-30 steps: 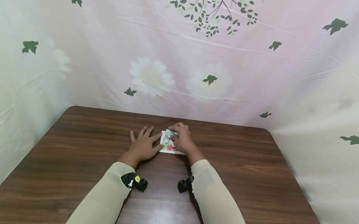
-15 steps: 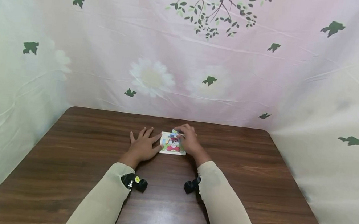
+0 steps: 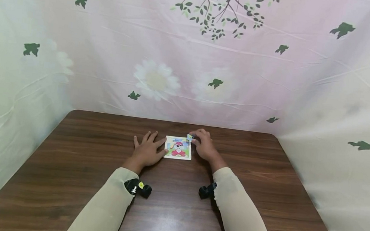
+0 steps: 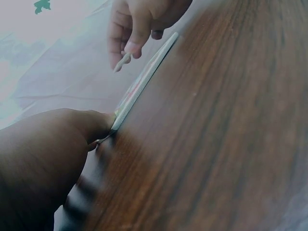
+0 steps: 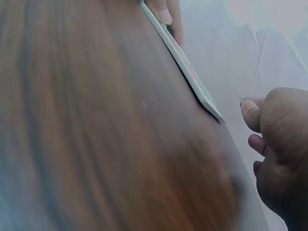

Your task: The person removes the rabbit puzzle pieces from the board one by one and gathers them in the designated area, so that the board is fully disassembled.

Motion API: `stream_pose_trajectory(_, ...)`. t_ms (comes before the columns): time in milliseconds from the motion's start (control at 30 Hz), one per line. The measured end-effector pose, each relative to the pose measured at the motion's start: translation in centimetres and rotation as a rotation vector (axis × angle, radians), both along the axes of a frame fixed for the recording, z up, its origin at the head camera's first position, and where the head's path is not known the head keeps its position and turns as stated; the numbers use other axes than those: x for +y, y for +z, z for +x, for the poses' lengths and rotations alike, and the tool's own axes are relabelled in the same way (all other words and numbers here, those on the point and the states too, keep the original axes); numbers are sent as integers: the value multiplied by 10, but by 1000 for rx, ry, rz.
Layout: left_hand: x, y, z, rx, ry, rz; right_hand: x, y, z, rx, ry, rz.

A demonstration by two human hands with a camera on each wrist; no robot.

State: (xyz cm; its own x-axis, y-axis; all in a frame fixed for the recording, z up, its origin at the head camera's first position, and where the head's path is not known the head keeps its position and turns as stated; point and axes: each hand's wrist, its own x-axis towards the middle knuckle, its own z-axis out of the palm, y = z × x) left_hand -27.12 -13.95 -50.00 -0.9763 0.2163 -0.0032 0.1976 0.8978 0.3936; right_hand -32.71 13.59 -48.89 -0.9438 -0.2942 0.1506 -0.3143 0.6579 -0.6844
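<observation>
A small white-edged puzzle board with a red and white animal picture lies flat on the table. The left hand rests at its left edge, fingers spread, the thumb and index finger touching the board; the left wrist view also shows this hand at the board's near end. Between thumb and fingers the right hand pinches a small blue puzzle piece at the board's upper right corner. In the left wrist view the piece is held above the board. The right wrist view shows the right hand beyond the board's end.
The brown wooden table extends around the board and both arms. A printed cloth with leaves, birds and flowers hangs behind and beside it. A dark wrist camera sits on the left sleeve, another on the right.
The right hand has moved to the right across the board with the piece in its grip, uncovering the animal picture. The left hand has stayed in place.
</observation>
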Motion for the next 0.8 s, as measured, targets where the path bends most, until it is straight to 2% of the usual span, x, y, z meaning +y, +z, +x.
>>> stream_pose_trajectory(133,0,0,0,3,0,0,9,1,-1,-15,-8,-2)
stream_pose_trajectory(367,0,0,1,1,0,8,24,-2,-2,7,-15,18)
stream_pose_trajectory(800,0,2,0,-3,0,11,39,-1,-3,-34,-53,38)
